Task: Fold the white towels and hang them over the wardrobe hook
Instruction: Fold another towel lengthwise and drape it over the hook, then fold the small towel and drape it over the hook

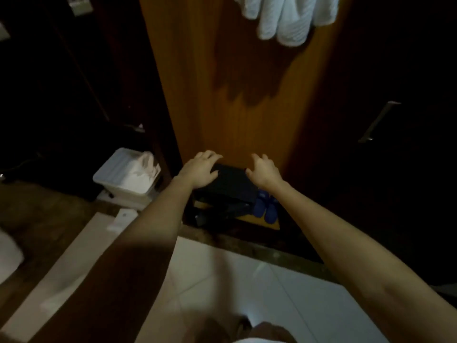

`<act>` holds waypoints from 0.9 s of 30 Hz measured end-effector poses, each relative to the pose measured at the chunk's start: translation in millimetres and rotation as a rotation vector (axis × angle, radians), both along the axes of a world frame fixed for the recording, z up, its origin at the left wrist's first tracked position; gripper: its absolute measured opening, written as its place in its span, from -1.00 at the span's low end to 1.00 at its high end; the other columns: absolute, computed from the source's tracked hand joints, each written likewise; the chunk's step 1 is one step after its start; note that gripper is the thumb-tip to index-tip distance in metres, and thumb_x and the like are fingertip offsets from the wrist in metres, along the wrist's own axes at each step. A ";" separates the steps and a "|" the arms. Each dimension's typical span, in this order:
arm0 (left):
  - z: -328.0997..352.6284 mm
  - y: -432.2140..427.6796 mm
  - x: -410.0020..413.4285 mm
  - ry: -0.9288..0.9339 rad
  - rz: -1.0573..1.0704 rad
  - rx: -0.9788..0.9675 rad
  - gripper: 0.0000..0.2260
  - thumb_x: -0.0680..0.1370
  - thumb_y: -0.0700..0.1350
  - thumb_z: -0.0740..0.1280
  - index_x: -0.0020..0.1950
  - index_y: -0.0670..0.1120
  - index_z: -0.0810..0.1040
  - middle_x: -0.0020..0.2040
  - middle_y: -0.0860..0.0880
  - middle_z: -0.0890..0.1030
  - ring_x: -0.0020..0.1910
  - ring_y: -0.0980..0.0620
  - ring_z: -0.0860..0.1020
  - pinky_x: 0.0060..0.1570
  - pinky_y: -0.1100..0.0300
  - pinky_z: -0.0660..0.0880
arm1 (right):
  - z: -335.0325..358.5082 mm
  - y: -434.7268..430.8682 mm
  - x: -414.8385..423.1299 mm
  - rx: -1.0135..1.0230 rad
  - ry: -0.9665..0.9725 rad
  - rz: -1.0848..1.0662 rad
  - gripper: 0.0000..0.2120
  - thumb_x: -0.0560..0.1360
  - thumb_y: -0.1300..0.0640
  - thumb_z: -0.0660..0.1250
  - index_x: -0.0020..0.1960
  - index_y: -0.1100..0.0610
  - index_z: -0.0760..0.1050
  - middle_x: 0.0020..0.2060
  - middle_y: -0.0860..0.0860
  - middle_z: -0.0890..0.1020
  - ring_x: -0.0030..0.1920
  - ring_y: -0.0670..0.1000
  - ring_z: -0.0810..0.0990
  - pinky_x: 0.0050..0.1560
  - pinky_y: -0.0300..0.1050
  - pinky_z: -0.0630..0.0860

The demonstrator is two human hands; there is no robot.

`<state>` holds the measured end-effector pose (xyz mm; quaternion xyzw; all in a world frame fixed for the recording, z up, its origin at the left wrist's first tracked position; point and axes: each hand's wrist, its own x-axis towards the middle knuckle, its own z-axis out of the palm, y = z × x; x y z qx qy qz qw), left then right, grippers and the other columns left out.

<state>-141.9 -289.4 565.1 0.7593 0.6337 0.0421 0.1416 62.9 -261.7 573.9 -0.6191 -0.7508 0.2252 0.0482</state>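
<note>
White towels (284,18) hang down against the wooden wardrobe panel (222,82) at the top of the head view; their upper part and the hook are out of frame. Both my arms reach forward, well below the towels. My left hand (199,170) is palm down with fingers spread and nothing in it. My right hand (263,170) is beside it, fingers apart and empty. Both hands overlap a black boxy object (232,184) lower down; I cannot tell whether they touch it.
Blue slippers (267,205) lie on the floor right of the black object. A white bin (126,174) lined with a plastic bag stands to the left. A dark wardrobe door with a metal handle (378,122) is on the right. Pale floor tiles (247,293) are under me.
</note>
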 end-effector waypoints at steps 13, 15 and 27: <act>-118.4 -134.5 -193.8 -0.111 0.408 -0.208 -0.49 0.56 -0.14 0.26 0.50 -0.11 0.23 0.42 -0.18 0.30 0.38 -0.21 0.28 0.29 -0.10 0.34 | -100.9 -77.4 -195.9 -0.376 -0.094 0.231 -0.45 0.55 -0.09 0.22 0.47 0.09 0.27 0.36 0.24 0.34 0.36 0.33 0.30 0.33 0.20 0.28; -119.6 -127.8 -226.0 -0.116 0.391 -0.205 -0.49 0.56 -0.15 0.27 0.51 -0.10 0.23 0.42 -0.18 0.29 0.39 -0.20 0.28 0.30 -0.10 0.34 | -97.4 -83.8 -234.2 -0.391 -0.025 0.228 -0.23 0.35 -0.30 0.12 0.48 0.04 0.28 0.34 0.23 0.38 0.34 0.33 0.33 0.31 0.17 0.30; -158.8 -57.9 -399.4 -0.116 0.416 -0.235 -0.50 0.57 -0.19 0.25 0.50 -0.09 0.22 0.41 -0.19 0.27 0.39 -0.23 0.24 0.31 -0.12 0.32 | -156.0 -2.3 -409.9 -0.349 -0.116 0.307 -0.56 0.61 0.05 0.20 0.40 0.28 0.35 0.31 0.28 0.40 0.30 0.26 0.39 0.32 0.08 0.37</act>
